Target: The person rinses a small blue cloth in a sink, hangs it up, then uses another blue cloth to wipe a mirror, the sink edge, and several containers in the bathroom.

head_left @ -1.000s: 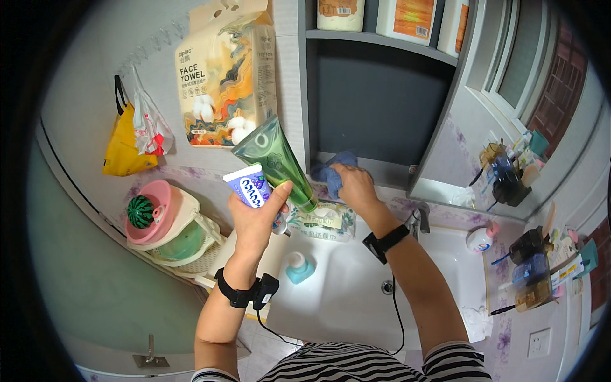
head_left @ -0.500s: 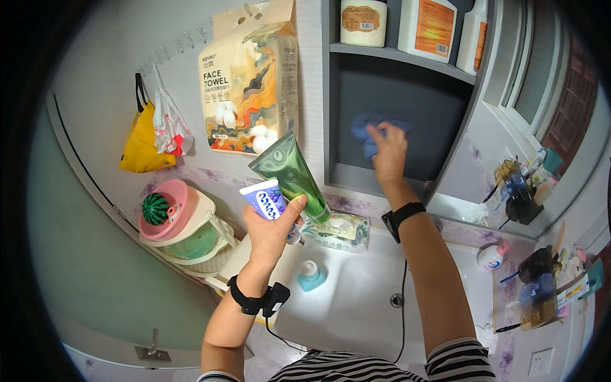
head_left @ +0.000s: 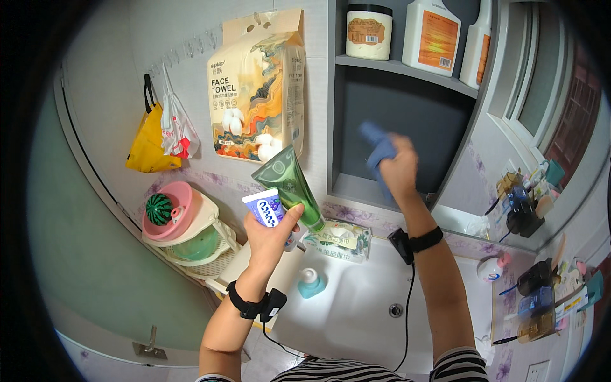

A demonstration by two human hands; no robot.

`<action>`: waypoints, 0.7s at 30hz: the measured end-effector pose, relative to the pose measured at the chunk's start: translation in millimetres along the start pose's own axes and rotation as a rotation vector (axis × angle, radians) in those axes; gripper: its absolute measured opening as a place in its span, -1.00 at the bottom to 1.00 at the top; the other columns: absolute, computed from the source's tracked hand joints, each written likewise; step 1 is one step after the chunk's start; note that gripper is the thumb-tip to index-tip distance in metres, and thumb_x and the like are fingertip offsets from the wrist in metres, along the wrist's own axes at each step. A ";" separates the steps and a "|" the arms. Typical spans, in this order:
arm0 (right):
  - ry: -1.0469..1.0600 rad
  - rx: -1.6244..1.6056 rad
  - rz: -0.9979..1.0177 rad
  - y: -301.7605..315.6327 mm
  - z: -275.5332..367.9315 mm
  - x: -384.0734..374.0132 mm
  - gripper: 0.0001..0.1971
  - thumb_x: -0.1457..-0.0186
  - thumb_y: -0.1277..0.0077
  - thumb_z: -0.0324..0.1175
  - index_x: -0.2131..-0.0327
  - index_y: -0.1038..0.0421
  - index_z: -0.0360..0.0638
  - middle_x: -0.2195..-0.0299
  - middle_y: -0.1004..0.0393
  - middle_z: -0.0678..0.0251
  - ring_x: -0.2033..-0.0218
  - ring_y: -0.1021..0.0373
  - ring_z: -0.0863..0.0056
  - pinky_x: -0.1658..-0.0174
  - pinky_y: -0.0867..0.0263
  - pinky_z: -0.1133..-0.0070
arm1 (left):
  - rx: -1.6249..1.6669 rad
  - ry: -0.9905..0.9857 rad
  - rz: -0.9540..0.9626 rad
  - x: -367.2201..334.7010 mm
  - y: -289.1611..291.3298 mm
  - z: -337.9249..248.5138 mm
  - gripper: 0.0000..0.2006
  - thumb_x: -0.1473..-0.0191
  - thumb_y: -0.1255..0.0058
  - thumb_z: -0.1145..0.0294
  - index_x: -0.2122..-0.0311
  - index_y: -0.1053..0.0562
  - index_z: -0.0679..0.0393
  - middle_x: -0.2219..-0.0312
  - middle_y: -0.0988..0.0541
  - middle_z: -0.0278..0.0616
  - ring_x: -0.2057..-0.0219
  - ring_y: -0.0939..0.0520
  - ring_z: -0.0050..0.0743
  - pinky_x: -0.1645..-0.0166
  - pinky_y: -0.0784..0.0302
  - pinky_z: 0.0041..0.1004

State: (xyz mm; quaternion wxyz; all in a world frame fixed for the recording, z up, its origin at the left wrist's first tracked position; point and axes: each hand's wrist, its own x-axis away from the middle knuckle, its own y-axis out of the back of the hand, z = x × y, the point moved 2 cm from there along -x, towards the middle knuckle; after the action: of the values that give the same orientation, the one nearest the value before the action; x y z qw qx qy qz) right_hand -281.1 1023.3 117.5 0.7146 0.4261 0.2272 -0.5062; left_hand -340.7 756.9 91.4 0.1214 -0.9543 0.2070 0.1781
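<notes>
My left hand (head_left: 267, 240) is closed round two squeeze tubes, above the left side of the washbasin. One is a large green translucent tube (head_left: 289, 183), tilted with its wide end up. In front of it is a smaller purple-and-white tube (head_left: 264, 207) with a grape picture. My right hand (head_left: 402, 172) grips a blue cloth (head_left: 382, 151) inside the lower compartment of the grey wall cabinet (head_left: 407, 105). Both that hand and the cloth are blurred by motion. Whether the cloth touches the back panel I cannot tell.
A pack of wipes (head_left: 344, 239) and a teal pump bottle (head_left: 310, 284) stand on the white basin (head_left: 356, 318). White bottles (head_left: 431, 38) and a jar (head_left: 369, 35) fill the upper shelf. A towel pack (head_left: 258, 95) hangs left; a mirror (head_left: 474, 172) stands right.
My right hand has moved right and slightly down with the blue cloth, and its wrist has turned. My left hand keeps both tubes in nearly the same place. The view has shifted slightly.
</notes>
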 end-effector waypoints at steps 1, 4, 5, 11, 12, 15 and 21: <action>0.164 -0.034 -0.268 8.6 2.6 -12.2 -0.51 0.26 0.04 -0.58 0.11 -0.39 -0.15 0.02 -0.31 0.17 0.10 -0.27 0.14 0.03 -0.18 0.40 | 0.001 -0.002 0.000 -1.3 -1.2 1.1 -0.82 0.15 -0.20 0.40 0.55 -0.43 0.22 0.69 -0.48 -0.31 0.71 -0.48 -0.66 0.64 -0.33 -0.64; 0.239 0.352 -0.232 11.1 19.7 -34.2 -0.42 0.32 -0.02 -0.64 0.07 -0.35 -0.08 -0.07 -0.17 0.29 0.06 -0.19 0.24 0.03 -0.14 0.40 | -0.047 -0.017 -0.004 0.0 1.3 2.8 -0.81 0.14 -0.20 0.40 0.57 -0.43 0.23 0.69 -0.49 -0.31 0.71 -0.48 -0.65 0.64 -0.33 -0.64; 0.239 0.352 -0.231 6.6 13.9 -34.8 -0.42 0.32 -0.02 -0.64 0.07 -0.35 -0.08 -0.07 -0.17 0.29 0.06 -0.19 0.24 0.03 -0.14 0.40 | -0.052 0.006 -0.002 0.4 -0.6 2.0 -0.81 0.15 -0.20 0.43 0.54 -0.40 0.23 0.69 -0.46 -0.30 0.71 -0.47 -0.62 0.64 -0.31 -0.63; 0.341 0.604 -0.087 -21.7 -7.2 -23.3 -0.47 0.21 0.01 -0.55 0.04 -0.34 -0.02 -0.15 -0.08 0.41 0.06 -0.16 0.34 0.07 -0.13 0.46 | -0.074 0.020 0.014 0.2 -4.5 6.2 -0.83 0.14 -0.19 0.42 0.56 -0.44 0.25 0.70 -0.49 -0.29 0.70 -0.48 -0.65 0.61 -0.36 -0.63; 0.337 0.601 -0.085 -24.8 -10.7 -19.4 -0.47 0.21 0.01 -0.55 0.04 -0.34 -0.02 -0.15 -0.08 0.41 0.06 -0.16 0.34 0.07 -0.13 0.46 | -0.067 0.014 0.007 -0.2 -6.5 6.4 -0.83 0.14 -0.19 0.42 0.56 -0.44 0.25 0.69 -0.49 -0.29 0.70 -0.48 -0.66 0.61 -0.36 -0.63; 0.440 0.563 -0.043 -36.2 -16.6 -0.1 -0.51 0.17 0.06 -0.53 0.05 -0.34 -0.01 -0.14 -0.11 0.45 0.06 -0.17 0.36 0.09 -0.15 0.46 | -0.042 0.017 0.008 1.6 -10.9 5.9 -0.83 0.13 -0.18 0.42 0.55 -0.44 0.25 0.69 -0.49 -0.30 0.70 -0.48 -0.66 0.61 -0.36 -0.63; 0.307 0.460 0.432 -51.4 -34.6 39.5 -0.62 0.23 0.00 -0.53 0.20 -0.42 -0.11 -0.10 -0.18 0.41 0.17 -0.26 0.35 0.18 -0.25 0.39 | -0.059 0.011 0.038 6.2 -12.5 5.7 -0.83 0.13 -0.19 0.41 0.52 -0.44 0.25 0.69 -0.49 -0.31 0.69 -0.48 -0.67 0.61 -0.35 -0.64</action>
State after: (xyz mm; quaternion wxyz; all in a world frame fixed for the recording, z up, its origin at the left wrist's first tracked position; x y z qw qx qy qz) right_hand -309.4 1025.0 49.7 0.6479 0.6853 0.1166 -0.3114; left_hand -331.5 767.5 85.8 0.0890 -0.9543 0.2203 0.1811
